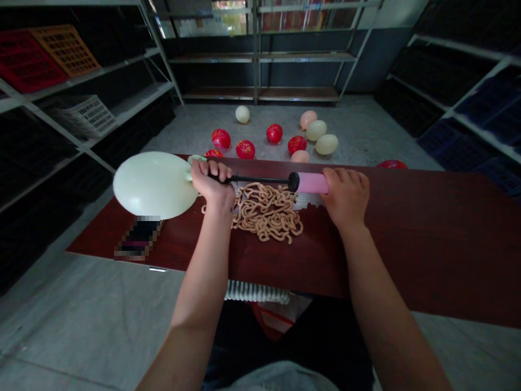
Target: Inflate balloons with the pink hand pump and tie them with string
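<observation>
My left hand [212, 178] is closed around the black end of a hand pump, with the neck of a pale green inflated balloon [154, 184] at its fingers. The balloon sticks out to the left, above the table. My right hand [347, 196] grips the far end of the balloon pump's pink barrel [311, 183]. Between the hands, the pump's thin black rod shows, drawn out of the barrel. Below the pump lies a tangled heap of beige, worm-like strands [268, 214] on the dark red table [423, 233]. Another small pale green piece [197, 158] shows behind my left hand.
A phone-like device [140, 237], blurred out, lies at the table's left front. Beyond the table, several red balloons [245, 149], pale balloons [326, 144] and pink ones rest on the grey floor. Shelves with crates [65, 49] line the sides; a metal rack [260, 98] stands at the back.
</observation>
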A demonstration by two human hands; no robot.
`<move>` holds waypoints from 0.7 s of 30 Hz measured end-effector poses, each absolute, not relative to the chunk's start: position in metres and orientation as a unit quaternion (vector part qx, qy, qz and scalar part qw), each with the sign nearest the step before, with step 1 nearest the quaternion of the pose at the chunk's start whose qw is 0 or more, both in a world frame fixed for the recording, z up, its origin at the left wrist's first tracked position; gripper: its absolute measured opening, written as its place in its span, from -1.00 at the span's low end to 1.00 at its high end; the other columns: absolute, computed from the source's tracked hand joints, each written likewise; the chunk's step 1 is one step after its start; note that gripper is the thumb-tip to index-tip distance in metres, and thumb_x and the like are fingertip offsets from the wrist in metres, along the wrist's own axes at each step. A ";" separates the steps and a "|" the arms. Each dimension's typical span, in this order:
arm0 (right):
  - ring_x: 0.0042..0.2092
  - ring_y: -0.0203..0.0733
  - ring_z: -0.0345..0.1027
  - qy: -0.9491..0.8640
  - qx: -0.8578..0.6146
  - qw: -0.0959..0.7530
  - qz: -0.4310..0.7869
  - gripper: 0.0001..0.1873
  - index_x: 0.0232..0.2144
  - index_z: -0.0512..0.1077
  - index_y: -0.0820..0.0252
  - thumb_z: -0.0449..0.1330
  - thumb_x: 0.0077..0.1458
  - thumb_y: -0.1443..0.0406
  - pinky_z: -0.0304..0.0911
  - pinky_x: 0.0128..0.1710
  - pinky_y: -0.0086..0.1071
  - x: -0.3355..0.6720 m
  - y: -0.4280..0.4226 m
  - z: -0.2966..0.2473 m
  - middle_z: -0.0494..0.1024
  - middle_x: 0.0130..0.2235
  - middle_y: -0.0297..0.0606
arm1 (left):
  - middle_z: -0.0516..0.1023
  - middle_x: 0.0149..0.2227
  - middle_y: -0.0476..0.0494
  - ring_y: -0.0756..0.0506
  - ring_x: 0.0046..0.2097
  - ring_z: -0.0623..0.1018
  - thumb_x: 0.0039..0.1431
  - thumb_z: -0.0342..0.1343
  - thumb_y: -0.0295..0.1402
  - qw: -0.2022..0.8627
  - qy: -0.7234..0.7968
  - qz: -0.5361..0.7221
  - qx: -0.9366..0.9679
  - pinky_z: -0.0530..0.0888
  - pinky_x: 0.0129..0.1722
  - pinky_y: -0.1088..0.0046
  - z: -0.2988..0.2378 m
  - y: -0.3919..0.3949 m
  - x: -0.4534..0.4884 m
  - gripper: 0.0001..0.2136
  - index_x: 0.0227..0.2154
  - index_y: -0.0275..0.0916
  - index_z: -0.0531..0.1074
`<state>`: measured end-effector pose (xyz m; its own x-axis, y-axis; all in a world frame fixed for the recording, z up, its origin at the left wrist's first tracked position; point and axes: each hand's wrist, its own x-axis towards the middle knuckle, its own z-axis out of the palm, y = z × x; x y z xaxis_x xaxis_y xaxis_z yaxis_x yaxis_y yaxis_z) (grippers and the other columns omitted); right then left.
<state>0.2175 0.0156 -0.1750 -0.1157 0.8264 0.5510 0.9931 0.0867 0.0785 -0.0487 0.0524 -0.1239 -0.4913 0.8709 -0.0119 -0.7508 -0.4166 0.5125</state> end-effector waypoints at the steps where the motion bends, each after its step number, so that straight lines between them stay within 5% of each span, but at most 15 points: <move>1: -0.05 0.02 0.24 -0.708 -0.644 0.191 -0.218 -0.65 -0.01 0.38 0.17 0.11 0.13 0.27 0.01 -0.03 -0.14 0.219 0.016 -0.174 0.50 -0.08 -0.07 | -0.02 -0.68 0.12 0.09 -0.71 0.03 0.36 -0.15 -0.29 0.488 0.221 0.833 0.137 0.06 -0.65 0.49 -0.122 0.050 -0.046 -0.61 -0.60 -0.19 -0.07; 21: -0.22 -0.03 0.32 -0.778 -0.580 0.192 -0.147 -0.76 -0.19 0.39 0.24 0.15 0.03 0.33 -0.02 -0.20 -0.23 0.171 -0.009 -0.167 0.55 -0.27 -0.13 | -0.02 -0.72 0.10 0.09 -0.73 0.05 0.39 -0.17 -0.24 0.543 0.235 0.786 0.180 0.10 -0.67 0.49 -0.129 0.026 0.021 -0.53 -0.66 -0.20 -0.08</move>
